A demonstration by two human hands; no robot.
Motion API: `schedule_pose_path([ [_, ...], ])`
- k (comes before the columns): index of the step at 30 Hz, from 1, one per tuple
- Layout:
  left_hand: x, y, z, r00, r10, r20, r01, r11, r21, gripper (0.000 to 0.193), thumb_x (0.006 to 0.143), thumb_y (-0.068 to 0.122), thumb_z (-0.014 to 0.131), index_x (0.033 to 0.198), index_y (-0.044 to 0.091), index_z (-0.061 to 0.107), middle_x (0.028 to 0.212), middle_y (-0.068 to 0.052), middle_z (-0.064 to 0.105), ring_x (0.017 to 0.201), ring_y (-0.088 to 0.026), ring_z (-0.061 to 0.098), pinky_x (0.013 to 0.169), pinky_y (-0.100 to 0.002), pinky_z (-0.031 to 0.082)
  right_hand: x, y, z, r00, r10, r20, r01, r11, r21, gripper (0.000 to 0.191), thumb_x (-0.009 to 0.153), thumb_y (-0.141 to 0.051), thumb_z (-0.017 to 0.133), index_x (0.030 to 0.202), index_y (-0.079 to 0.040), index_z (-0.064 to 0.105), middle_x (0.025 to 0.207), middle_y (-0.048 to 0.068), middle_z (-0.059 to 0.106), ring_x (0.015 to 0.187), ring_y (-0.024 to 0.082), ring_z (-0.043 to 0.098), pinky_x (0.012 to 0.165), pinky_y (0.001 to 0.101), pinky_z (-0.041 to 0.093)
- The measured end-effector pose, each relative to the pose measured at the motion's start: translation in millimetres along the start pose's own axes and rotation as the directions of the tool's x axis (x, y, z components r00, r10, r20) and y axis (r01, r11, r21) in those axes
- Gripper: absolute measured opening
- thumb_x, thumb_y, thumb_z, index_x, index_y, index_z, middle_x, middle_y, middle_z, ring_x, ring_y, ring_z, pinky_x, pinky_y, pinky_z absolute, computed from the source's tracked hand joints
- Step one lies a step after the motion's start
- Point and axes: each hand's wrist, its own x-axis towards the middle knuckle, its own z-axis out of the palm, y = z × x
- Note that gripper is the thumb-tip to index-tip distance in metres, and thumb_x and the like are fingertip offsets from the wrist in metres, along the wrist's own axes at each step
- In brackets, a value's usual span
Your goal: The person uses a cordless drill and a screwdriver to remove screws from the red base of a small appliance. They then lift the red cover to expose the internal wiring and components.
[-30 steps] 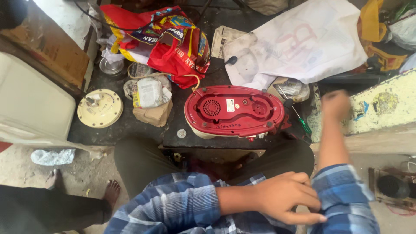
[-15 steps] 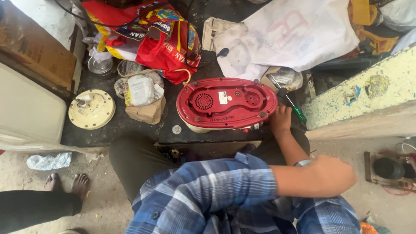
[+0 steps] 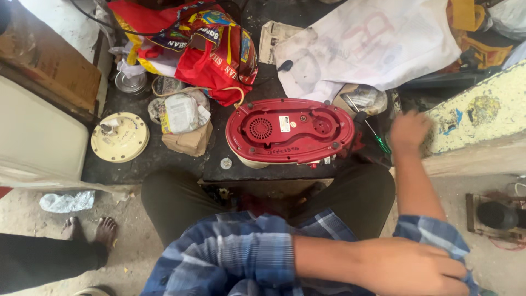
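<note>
- Since the earlier frame, the right hand (image 3: pixel 408 130) has shifted right, off the red appliance base (image 3: pixel 290 131).
- Green-handled screwdriver (image 3: pixel 377 138) lies just left of it, angled down-right.
- Fingers blurred; cannot tell grip.
- Left hand (image 3: pixel 408 267) pinches the plaid sleeve (image 3: pixel 433 235).

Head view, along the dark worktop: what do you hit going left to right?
Cream round disc → brown paper-wrapped packet → small washer → red appliance base, underside up → green-handled screwdriver → right hand, reaching beside the screwdriver.
</note>
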Motion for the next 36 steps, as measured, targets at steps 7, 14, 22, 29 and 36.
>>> schedule_pose_path([
  [7, -22.3, 40.3, -84.9, 0.933, -0.275, -0.233, 0.324, 0.923, 0.207, 0.064, 0.08, 0.014, 0.065, 0.141, 0.026, 0.05, 0.13, -0.01, 0.054, 0.119, -0.032, 0.056, 0.1, -0.046, 0.052, 64.7, 47.5, -6.4, 0.955, 0.294, 0.043, -0.265, 0.775, 0.574, 0.011, 0.091, -0.017, 0.077, 0.101, -0.013, 0.08, 0.102, 0.016, 0.074, 0.091, 0.035, 0.07, 0.074, 0.0484, 0.055],
  [14, -37.0, -0.4, -79.0, 0.905, -0.311, -0.291, 0.336, 0.941, 0.038, 0.027, 0.097, 0.026, 0.067, 0.115, 0.012, 0.052, 0.099, -0.01, 0.059, 0.094, -0.032, 0.066, 0.082, -0.041, 0.054, 90.9, 60.1, -22.2, 0.866, 0.251, 0.434, -0.457, 0.04, 0.889, 0.016, 0.096, -0.014, 0.071, 0.109, -0.005, 0.071, 0.097, 0.006, 0.074, 0.079, 0.016, 0.074, 0.068, 0.0323, 0.058],
  [22, -66.9, 11.7, -70.2, 0.995, -0.076, 0.067, 0.095, 0.931, -0.354, 0.028, 0.102, 0.03, 0.058, 0.122, 0.011, 0.054, 0.105, -0.009, 0.066, 0.097, -0.029, 0.07, 0.081, -0.037, 0.059, 93.9, 63.2, -18.5, 0.877, 0.193, 0.44, -0.338, -0.403, 0.851, 0.015, 0.099, -0.011, 0.068, 0.113, -0.005, 0.067, 0.099, 0.007, 0.072, 0.084, 0.016, 0.073, 0.075, 0.0298, 0.061],
  [29, -65.4, -46.9, -162.3, 0.885, -0.325, 0.334, 0.141, 0.871, 0.471, 0.01, 0.079, 0.024, 0.065, 0.08, 0.018, 0.072, 0.069, -0.006, 0.07, 0.062, -0.03, 0.069, 0.051, -0.047, 0.052, 70.1, -1.8, -115.5, 0.922, 0.363, -0.134, 0.227, -0.225, 0.947, 0.023, 0.104, 0.003, 0.061, 0.125, -0.002, 0.066, 0.112, 0.008, 0.066, 0.097, 0.015, 0.068, 0.089, 0.0293, 0.057],
  [36, -100.7, -193.2, -337.3, 0.95, -0.119, -0.29, 0.31, 0.23, 0.922, 0.014, 0.086, 0.02, 0.063, 0.095, 0.013, 0.072, 0.078, -0.005, 0.072, 0.069, -0.03, 0.071, 0.07, -0.047, 0.054, -124.5, -159.1, -277.0, 0.728, -0.296, -0.619, 0.651, 0.013, 0.759, 0.054, 0.09, -0.025, 0.081, 0.135, -0.004, 0.06, 0.12, 0.017, 0.064, 0.113, 0.035, 0.063, 0.098, 0.0448, 0.051],
])
